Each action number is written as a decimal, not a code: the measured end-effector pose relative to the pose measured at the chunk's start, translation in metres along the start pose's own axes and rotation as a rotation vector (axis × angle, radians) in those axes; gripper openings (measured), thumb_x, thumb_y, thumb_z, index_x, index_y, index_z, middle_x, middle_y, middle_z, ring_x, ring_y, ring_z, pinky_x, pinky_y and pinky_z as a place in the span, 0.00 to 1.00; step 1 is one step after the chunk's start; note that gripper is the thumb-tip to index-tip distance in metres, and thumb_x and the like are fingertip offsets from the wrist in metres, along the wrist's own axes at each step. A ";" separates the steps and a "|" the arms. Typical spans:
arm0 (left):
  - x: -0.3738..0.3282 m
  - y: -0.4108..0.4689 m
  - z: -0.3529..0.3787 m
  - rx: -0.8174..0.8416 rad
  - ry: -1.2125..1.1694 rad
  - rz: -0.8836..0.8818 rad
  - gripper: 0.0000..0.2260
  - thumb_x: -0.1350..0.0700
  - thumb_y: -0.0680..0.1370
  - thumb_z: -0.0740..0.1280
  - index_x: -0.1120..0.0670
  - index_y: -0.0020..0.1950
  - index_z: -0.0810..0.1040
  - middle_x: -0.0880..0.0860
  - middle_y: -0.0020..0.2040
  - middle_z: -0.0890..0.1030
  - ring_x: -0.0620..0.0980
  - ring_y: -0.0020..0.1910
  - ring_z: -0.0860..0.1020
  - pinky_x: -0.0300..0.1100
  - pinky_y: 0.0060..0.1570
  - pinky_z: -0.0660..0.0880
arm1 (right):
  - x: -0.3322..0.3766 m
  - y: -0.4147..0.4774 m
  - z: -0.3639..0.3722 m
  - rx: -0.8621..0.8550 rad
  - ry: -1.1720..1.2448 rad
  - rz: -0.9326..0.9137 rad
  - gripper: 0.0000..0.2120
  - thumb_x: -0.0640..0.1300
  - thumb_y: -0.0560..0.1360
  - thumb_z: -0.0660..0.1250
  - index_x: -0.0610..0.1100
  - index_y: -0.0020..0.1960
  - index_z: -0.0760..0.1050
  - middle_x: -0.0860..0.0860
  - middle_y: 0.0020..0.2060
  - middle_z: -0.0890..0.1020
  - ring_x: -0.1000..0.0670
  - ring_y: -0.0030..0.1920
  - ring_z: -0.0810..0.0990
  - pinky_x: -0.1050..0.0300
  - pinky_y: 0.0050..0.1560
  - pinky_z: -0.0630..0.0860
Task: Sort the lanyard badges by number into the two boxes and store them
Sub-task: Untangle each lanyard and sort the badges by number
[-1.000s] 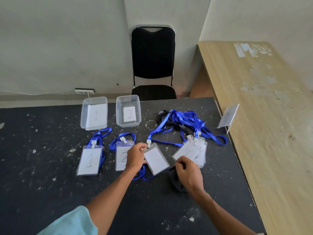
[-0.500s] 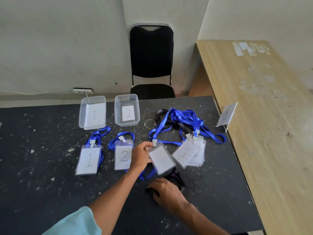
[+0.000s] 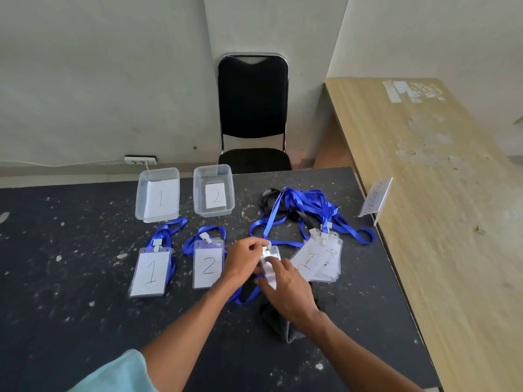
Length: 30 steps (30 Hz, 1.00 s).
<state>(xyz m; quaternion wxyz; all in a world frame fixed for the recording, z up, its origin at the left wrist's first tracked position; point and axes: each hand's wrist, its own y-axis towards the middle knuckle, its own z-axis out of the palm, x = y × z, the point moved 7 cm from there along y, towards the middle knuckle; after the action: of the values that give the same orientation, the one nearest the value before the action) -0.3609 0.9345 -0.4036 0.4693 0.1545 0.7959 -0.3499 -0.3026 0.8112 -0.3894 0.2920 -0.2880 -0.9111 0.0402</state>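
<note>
Two clear boxes stand at the table's far side: box 1 (image 3: 158, 195) on the left, box 2 (image 3: 214, 190) beside it. A badge marked 1 (image 3: 151, 271) and a badge marked 2 (image 3: 207, 267) lie flat below them with blue lanyards. My left hand (image 3: 243, 257) pinches the top clip of a blank-faced badge (image 3: 268, 263), tilted on edge. My right hand (image 3: 288, 290) grips the same badge from below. To the right lies a pile of badges (image 3: 317, 260), the top one marked 1, with tangled blue lanyards (image 3: 305, 207).
A dark cloth (image 3: 276, 321) lies under my right wrist. A small acrylic sign (image 3: 375, 198) stands at the table's right edge, against a wooden counter (image 3: 441, 193). A black chair (image 3: 253, 114) stands behind the table.
My right hand rose from the dark cloth and took hold of the blank badge. The badge turned from lying flat to standing on edge between both hands.
</note>
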 end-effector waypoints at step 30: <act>-0.037 -0.007 -0.061 0.247 -0.361 0.120 0.07 0.58 0.80 0.67 0.52 0.55 0.83 0.53 0.51 0.85 0.49 0.52 0.81 0.52 0.52 0.79 | -0.030 0.101 -0.040 0.058 0.093 0.071 0.09 0.43 0.80 0.63 0.45 0.56 0.80 0.46 0.55 0.79 0.45 0.54 0.78 0.59 0.49 0.70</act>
<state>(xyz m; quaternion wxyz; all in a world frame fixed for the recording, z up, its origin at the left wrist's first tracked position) -0.3854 0.9752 -0.3498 0.6018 0.1928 0.6393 -0.4381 -0.2100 0.8743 -0.3965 0.3407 -0.3132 -0.8842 0.0636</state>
